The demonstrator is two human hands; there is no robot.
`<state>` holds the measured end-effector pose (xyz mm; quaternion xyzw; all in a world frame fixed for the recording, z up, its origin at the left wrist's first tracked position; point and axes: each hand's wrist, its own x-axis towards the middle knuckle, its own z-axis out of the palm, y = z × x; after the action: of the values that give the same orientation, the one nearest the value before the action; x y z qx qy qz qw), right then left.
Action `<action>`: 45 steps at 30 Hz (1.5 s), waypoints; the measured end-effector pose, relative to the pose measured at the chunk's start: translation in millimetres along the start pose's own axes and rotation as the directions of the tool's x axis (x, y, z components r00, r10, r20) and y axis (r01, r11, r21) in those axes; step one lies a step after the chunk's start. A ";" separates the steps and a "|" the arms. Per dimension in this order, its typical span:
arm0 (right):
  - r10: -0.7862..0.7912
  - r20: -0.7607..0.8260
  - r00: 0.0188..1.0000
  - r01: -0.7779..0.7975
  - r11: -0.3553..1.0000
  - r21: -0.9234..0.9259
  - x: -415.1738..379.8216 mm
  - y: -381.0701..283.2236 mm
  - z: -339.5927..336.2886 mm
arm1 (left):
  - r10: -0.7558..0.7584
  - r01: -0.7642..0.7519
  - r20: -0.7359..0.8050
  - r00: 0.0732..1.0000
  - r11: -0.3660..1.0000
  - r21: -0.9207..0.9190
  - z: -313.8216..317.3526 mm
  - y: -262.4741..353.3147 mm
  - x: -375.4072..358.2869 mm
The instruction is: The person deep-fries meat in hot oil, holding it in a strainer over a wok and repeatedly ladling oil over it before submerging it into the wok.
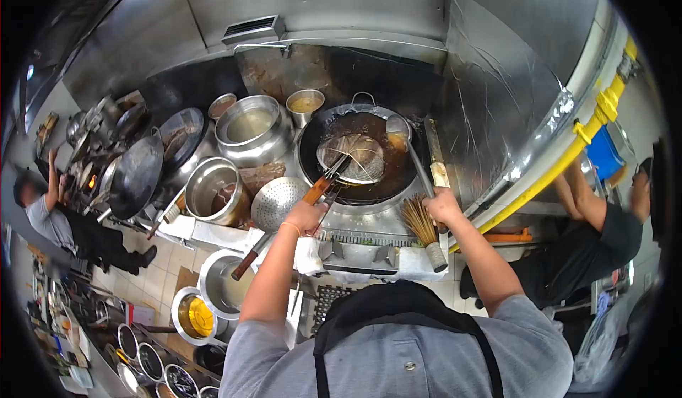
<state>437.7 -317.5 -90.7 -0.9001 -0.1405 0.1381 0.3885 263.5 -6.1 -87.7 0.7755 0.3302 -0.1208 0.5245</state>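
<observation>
Steel ladle (pixel 416 163): its long axis runs from my right hand (pixel 442 207) up toward 11 o'clock, 12 being the back wall. Its bowl lies inside the wok (pixel 308 149), at about 2 o'clock from the wok's centre. The right hand is wrapped around the handle at about 4 o'clock of the wok, fingers folded in. A dark handle end projects below the fist, toward 6 o'clock.

Wire-mesh strainer (pixel 328 154): it sits over the dark liquid (pixel 357 123) at the middle of the wok. Its wooden handle points from my left hand (pixel 304 217) toward 1 to 2 o'clock. That hand, at 7 to 8 o'clock of the wok, is curled around the handle; I cannot tell how tightly. Brownish contents show at the mesh, identity not determinable.

Adjacent items: a perforated skimmer (pixel 277 200) rests just beside the left hand, toward 10 o'clock. Near the right hand, toward 8 o'clock, a bundled brush (pixel 420 224) leans with its bristles toward 11. A small pot (pixel 305 104) of yellowish contents stands at 10 to 11 o'clock, outside the wok rim.
</observation>
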 end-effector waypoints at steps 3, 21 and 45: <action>0.123 0.155 0.980 -0.171 0.922 0.346 5.5 16.1 1.4 | 0.214 -0.009 -0.399 0.892 0.889 0.457 -22.2 -38.0 37.9; 0.033 0.172 0.985 -0.141 0.732 0.667 -6.7 -67.7 -38.4 | 0.406 -0.108 -0.617 0.674 0.880 0.462 -49.2 -11.0 28.8; 0.169 0.296 0.940 -0.303 0.811 0.500 39.3 13.1 -3.8 | 0.500 0.148 -0.034 0.865 -0.319 -0.936 -106.0 -180.3 -68.7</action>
<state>477.3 -314.5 -103.3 -0.7418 -0.0280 0.3262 0.5853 79.9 103.9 -138.7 0.0350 0.0450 0.1235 0.9907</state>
